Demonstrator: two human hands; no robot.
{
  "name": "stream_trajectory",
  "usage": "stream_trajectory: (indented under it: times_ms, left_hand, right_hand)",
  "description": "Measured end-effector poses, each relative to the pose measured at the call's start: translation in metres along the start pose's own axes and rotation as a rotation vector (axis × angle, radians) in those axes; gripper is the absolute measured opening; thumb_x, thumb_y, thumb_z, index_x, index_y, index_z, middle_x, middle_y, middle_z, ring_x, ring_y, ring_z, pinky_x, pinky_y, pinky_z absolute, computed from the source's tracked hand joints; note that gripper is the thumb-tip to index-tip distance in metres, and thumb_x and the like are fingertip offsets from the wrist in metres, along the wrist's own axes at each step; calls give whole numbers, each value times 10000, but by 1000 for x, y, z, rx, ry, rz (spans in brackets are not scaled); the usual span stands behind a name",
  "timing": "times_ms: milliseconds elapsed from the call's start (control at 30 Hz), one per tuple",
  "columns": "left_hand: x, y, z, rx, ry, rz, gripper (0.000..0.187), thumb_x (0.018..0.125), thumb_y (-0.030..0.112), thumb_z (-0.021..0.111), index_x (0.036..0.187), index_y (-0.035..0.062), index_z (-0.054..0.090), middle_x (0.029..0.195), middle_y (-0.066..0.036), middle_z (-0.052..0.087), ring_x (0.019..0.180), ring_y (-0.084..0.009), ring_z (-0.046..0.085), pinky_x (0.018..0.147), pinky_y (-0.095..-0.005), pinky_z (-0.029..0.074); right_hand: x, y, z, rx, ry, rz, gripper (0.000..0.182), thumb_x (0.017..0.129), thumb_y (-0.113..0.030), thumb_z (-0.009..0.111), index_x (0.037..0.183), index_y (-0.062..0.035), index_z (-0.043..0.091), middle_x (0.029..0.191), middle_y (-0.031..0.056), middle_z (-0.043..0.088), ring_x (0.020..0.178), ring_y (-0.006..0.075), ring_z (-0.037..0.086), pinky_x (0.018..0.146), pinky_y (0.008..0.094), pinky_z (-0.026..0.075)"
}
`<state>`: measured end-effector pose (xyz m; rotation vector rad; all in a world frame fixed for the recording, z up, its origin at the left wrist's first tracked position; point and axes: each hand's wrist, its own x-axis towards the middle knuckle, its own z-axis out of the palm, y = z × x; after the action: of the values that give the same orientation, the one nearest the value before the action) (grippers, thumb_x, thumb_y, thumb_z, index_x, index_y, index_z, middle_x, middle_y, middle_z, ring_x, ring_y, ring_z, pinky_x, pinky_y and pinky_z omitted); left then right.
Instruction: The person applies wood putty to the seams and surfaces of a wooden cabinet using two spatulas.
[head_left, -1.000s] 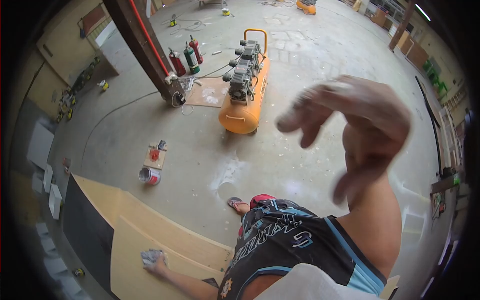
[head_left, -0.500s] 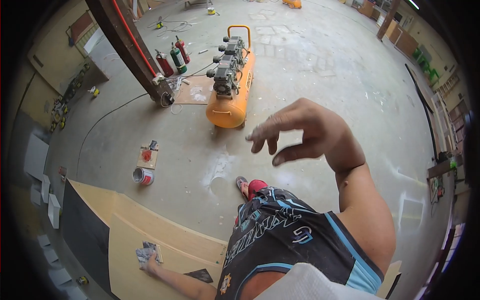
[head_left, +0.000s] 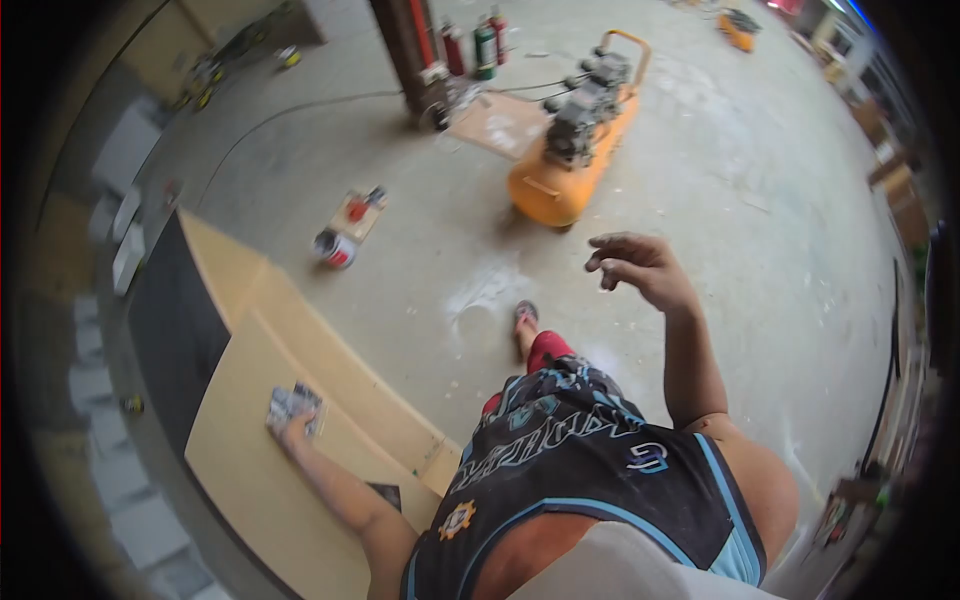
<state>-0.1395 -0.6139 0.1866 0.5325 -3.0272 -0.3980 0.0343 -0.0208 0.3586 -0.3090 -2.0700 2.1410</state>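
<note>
The smeared pad (head_left: 292, 402) is at left, on the pale panel (head_left: 240, 450). The left hand (head_left: 298, 430) has its fingers over the pad's near edge, seemingly pinching it; I can't see the thumb's hold clearly. If that hold is loose or the pad tips, its edge could scratch or smudge the wood. To the right, the right hand (head_left: 645, 272) hangs in the air, fingers curled and apart, nothing visible between them. Farther off, a careless step could knock the can (head_left: 334, 248) on the floor (head_left: 420, 330).
</note>
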Motion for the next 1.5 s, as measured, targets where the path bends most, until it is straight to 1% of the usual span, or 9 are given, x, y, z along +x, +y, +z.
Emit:
stream_trajectory:
  times_ms: [100, 300, 533, 667, 767, 1067, 1200, 1333, 1500]
  left_hand:
    - [66, -138, 95, -65, -56, -98, 926, 582, 288, 742, 1365, 57, 304, 1352, -133, 396, 1263, -251, 347, 1035, -327, 312]
    - [48, -138, 106, -18, -70, -72, 848, 653, 277, 678, 1362, 15, 292, 1318, -146, 423, 1245, -256, 365, 1025, -309, 318]
    - [-224, -64, 13, -947, 35, -279, 674, 749, 114, 599, 1347, 10, 308, 1322, -133, 419, 1208, -259, 405, 1017, -368, 331]
    - [-5, 183, 21, -1722, -237, -57, 572, 813, 5, 546, 1338, 6, 318, 1325, -124, 416, 1183, -261, 432, 1012, -408, 340]
    - [14, 279, 56, -1760, -477, -109, 627, 790, -42, 536, 1360, 36, 286, 1311, -120, 420, 1172, -270, 441, 1000, -410, 354]
    - [99, 409, 68, -1753, -647, 74, 615, 781, -47, 578, 1332, 56, 324, 1272, -119, 452, 1110, -257, 490, 902, -355, 430]
    - [149, 416, 57, -1589, -644, -112, 518, 785, -23, 592, 1264, 42, 407, 1175, -106, 524, 1041, -230, 540, 840, -344, 467]
    - [162, 450, 33, -1584, -1203, 86, 449, 788, -31, 514, 1228, 4, 427, 1097, -99, 548, 979, -203, 561, 846, -317, 456]
    - [163, 474, 45, -1404, -1934, 312, 507, 767, -5, 577, 1239, -27, 395, 1156, -120, 518, 1054, -221, 528, 918, -341, 416]
  right_hand:
    - [28, 13, 32, 51, -119, -39, 295, 833, -15, 589, 1122, 33, 555, 899, 125, 639, 688, 125, 588, 622, 252, 497]
    - [120, 73, 34, -95, -328, 62, 319, 848, -45, 588, 1151, 36, 527, 913, 97, 639, 740, 108, 583, 654, 244, 494]
    - [195, 121, 37, -161, -742, 240, 290, 862, -43, 549, 1136, 49, 528, 918, 96, 644, 803, 128, 602, 717, 268, 501]
    - [224, 144, 79, -187, -981, 132, 463, 815, -149, 628, 1225, 9, 482, 968, 126, 639, 870, 164, 594, 783, 321, 488]
    - [230, 148, 132, 82, -893, 145, 652, 864, -269, 596, 1371, -29, 264, 1264, 151, 487, 952, 210, 561, 784, 296, 481]
    - [312, 116, 96, 388, -152, 143, 148, 889, -101, 532, 1003, -11, 560, 990, 72, 605, 937, 198, 600, 754, 362, 541]
    - [324, 79, 55, 155, 238, 17, 306, 822, 39, 520, 1106, -75, 505, 953, 25, 593, 842, 125, 601, 720, 268, 526]
    - [335, 74, 71, 272, 198, 53, 354, 798, 42, 494, 1134, -67, 519, 1022, 46, 579, 911, 134, 578, 782, 268, 489]
    - [333, 63, 128, -652, 544, -239, 392, 786, -74, 635, 1156, -33, 514, 1053, 79, 557, 942, 167, 547, 850, 284, 435]
